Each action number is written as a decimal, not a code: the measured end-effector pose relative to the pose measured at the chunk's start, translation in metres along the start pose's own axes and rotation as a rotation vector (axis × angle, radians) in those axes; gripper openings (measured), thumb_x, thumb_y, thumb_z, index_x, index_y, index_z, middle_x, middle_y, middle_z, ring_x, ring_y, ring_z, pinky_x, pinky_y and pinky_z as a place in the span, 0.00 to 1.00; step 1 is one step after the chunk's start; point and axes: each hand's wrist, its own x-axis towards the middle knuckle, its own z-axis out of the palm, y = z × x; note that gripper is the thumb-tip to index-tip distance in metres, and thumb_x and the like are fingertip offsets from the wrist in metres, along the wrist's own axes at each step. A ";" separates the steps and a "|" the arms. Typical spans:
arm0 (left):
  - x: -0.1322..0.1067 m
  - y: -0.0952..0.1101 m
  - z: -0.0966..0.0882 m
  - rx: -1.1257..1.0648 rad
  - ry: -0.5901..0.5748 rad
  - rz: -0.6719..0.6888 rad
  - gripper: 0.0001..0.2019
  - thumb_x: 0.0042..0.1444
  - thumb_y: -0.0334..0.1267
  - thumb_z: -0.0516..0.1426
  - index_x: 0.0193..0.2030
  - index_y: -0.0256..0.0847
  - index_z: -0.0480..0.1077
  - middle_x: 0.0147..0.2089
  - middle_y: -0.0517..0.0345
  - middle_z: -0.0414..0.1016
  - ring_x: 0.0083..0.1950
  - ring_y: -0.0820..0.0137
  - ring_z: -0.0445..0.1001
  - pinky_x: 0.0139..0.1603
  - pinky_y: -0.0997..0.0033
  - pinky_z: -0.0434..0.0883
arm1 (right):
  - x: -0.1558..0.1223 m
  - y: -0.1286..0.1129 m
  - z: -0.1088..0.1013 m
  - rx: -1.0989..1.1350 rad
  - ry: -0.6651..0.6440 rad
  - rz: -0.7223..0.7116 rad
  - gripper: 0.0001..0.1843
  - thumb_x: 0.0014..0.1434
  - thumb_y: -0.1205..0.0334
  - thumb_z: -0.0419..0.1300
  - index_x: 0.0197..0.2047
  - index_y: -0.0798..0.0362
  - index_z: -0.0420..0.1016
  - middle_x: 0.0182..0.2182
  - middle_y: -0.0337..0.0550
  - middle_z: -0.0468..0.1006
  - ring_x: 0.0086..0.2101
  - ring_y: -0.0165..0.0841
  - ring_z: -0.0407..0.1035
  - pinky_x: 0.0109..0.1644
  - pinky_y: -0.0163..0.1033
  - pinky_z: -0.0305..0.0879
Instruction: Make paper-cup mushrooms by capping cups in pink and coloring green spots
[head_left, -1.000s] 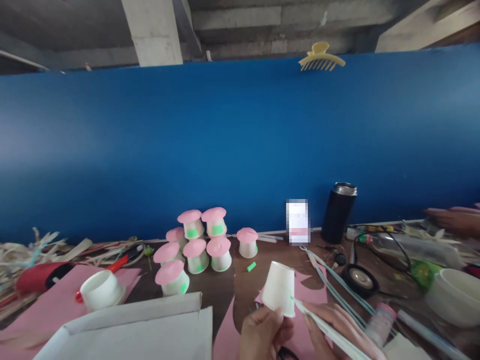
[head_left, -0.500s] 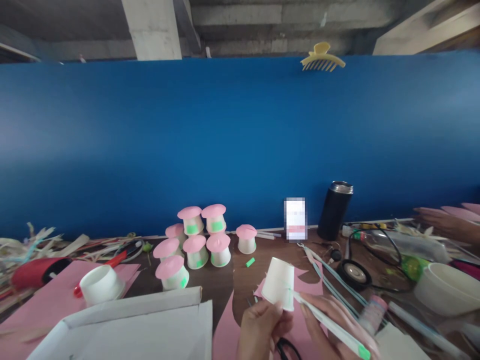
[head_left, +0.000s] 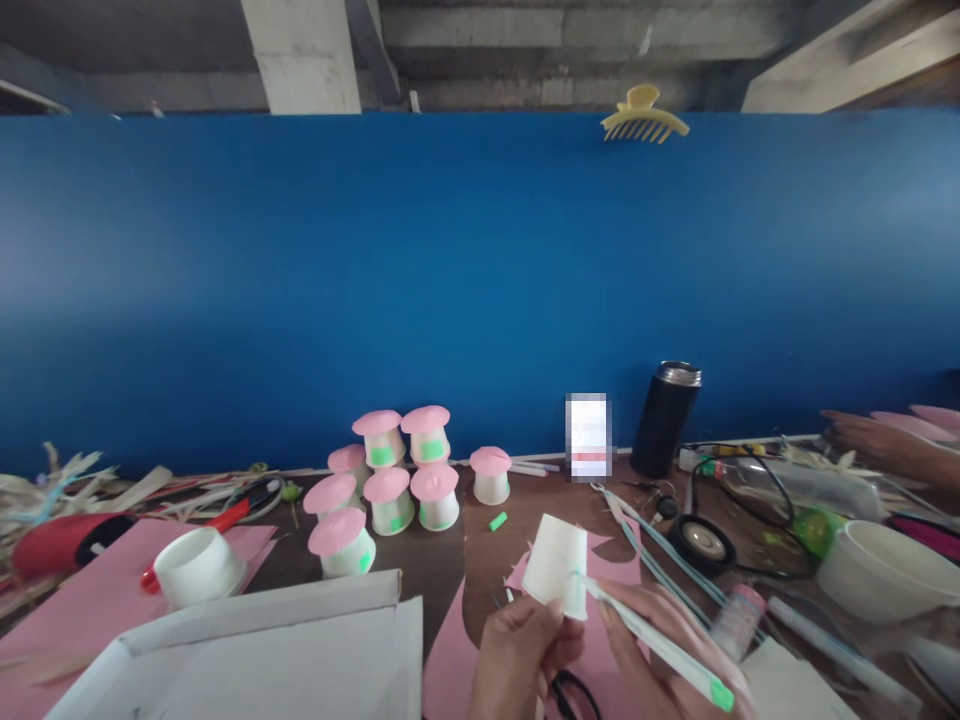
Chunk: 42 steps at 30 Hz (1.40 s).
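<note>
My left hand (head_left: 521, 640) grips an upside-down white paper cup (head_left: 555, 565) near its rim, slightly tilted. In my right hand (head_left: 660, 640) is a white marker with a green end (head_left: 667, 645), its tip touching the cup's side. A small green mark shows on the cup by the tip. Below the hands lies cut pink paper (head_left: 450, 655), with a black scissor handle (head_left: 574, 690) partly hidden under my left hand. Several cups with pink paper tops and green patches (head_left: 390, 500) stand left of centre, and one more capped cup (head_left: 491, 476) stands apart.
A green marker cap (head_left: 498, 521) lies on the table. A white box (head_left: 262, 650) and a white cup (head_left: 199, 565) are at left. On the right stand a black flask (head_left: 666, 420), a tape roll (head_left: 701, 542) and a white bowl (head_left: 885, 570). Another person's hand (head_left: 870, 440) holds pink paper.
The green mark on the cup has become more visible beside the marker tip. Both hands keep nearly the same place; the view has shifted slightly.
</note>
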 end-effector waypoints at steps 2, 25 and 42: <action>0.000 0.000 0.000 -0.019 -0.011 0.007 0.19 0.26 0.44 0.73 0.20 0.30 0.75 0.21 0.50 0.77 0.21 0.75 0.73 0.27 0.79 0.71 | 0.000 0.000 0.001 0.005 0.007 0.002 0.08 0.60 0.63 0.55 0.42 0.52 0.72 0.33 0.42 0.79 0.35 0.30 0.75 0.38 0.30 0.71; 0.000 0.002 -0.005 0.012 -0.040 0.006 0.17 0.34 0.43 0.71 0.24 0.30 0.76 0.23 0.50 0.77 0.24 0.74 0.73 0.27 0.79 0.70 | 0.001 -0.008 0.000 -0.025 0.008 -0.027 0.08 0.62 0.62 0.53 0.41 0.52 0.73 0.33 0.43 0.80 0.34 0.30 0.76 0.38 0.31 0.71; -0.003 0.004 -0.002 -0.083 -0.028 -0.004 0.15 0.34 0.40 0.71 0.22 0.31 0.74 0.22 0.52 0.76 0.26 0.73 0.74 0.30 0.77 0.71 | 0.000 -0.011 -0.001 0.060 -0.081 0.076 0.09 0.60 0.61 0.56 0.41 0.52 0.75 0.33 0.43 0.80 0.34 0.31 0.76 0.38 0.31 0.73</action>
